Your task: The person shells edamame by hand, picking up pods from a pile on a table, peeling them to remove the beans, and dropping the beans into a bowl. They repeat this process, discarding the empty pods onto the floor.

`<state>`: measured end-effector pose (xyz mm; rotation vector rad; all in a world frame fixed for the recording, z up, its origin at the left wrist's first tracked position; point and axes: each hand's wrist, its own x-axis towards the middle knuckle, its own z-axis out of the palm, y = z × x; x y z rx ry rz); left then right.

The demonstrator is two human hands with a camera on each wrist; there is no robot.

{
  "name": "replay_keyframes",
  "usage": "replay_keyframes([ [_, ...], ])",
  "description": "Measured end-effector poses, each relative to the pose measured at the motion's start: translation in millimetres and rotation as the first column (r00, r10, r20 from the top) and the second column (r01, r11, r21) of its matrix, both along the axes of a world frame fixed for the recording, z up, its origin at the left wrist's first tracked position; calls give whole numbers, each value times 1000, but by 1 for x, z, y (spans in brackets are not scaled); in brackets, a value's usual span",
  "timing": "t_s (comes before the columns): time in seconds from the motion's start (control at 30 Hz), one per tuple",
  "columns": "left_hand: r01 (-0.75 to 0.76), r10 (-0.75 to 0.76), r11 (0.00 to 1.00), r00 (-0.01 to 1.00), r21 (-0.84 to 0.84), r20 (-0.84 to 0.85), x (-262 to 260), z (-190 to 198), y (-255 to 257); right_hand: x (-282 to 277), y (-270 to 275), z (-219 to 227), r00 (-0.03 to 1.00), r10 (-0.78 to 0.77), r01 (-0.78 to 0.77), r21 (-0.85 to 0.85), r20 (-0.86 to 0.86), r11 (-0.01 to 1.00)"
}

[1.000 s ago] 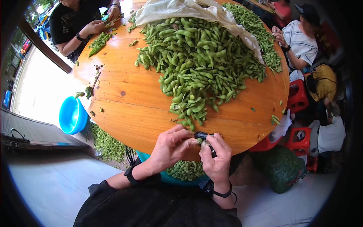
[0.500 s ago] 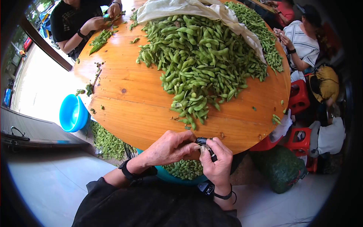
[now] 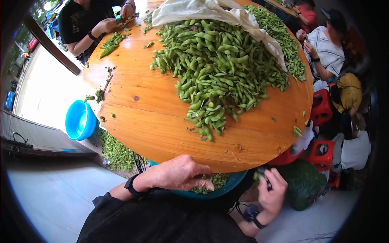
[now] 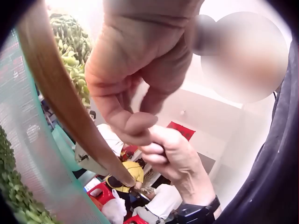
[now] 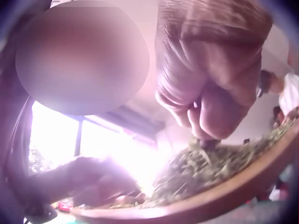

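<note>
My left hand point(image 3: 176, 173) hovers over a teal basin point(image 3: 238, 179) of shelled green beans point(image 3: 219, 181), just below the table edge. Its fingers bend loosely toward the thumb, and nothing shows between them. Off to the right of the basin, my right hand point(image 3: 274, 192) pinches a small green soybean pod point(image 3: 256, 176) at its fingertips; the pod is blurred and partly hidden. Something dark wraps that hand's fingertips. A large heap of soybean pods point(image 3: 219, 69) lies on the wooden table point(image 3: 137, 125) ahead of both hands.
A pale cloth point(image 3: 214, 11) covers the heap's far side. At the left stand a blue basin point(image 3: 80, 120) and pods on the floor point(image 3: 115, 152). Red stools point(image 3: 321, 107) and a dark green sack point(image 3: 304, 184) are at the right. Other people sit around the table.
My hands have come apart. The right one has swung right and down, away from the table edge, with the pod. My left hand stays near the basin, slightly lower.
</note>
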<state>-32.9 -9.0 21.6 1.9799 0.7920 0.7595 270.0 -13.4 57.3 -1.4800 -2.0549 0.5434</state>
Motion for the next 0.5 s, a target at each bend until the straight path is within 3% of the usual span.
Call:
replay_keyframes([
  [0.03, -94, 92, 994, 995, -57, -41, -1, 5, 1, 29, -8, 8, 993, 56, -48, -75, 107, 996],
  [0.07, -95, 93, 994, 995, -58, -41, 0, 5, 4, 48, -15, 15, 993, 46, -21, -219, 110, 975],
  [0.13, -449, 467, 884, 853, 130, -231, 3, 5, 16, 77, -29, 14, 968, -106, 180, -334, 228, 925],
  [0.17, -450, 469, 883, 852, 132, -232, 3, 3, 23, 91, -34, 7, 951, -165, 251, -340, 261, 906],
  [0.23, -472, 579, 806, 756, 357, -306, 2, -5, 35, 95, -32, -4, 931, -222, 317, -344, 289, 884],
  [0.3, -437, 578, 796, 756, 419, -308, 4, -9, 42, 90, -25, -17, 966, -163, 193, -143, 203, 971],
  [0.37, -395, 572, 784, 759, 478, -310, 5, -10, 45, 60, -11, -15, 991, -90, 102, -126, 99, 987],
  [0.47, -448, 561, 811, 779, 377, -280, 6, -9, 47, 14, 10, -17, 998, -5, -1, -104, -65, 995],
  [0.5, -502, 576, 799, 796, 330, -185, 7, -8, 47, -4, 16, -18, 985, -31, 9, -130, -169, 992],
])
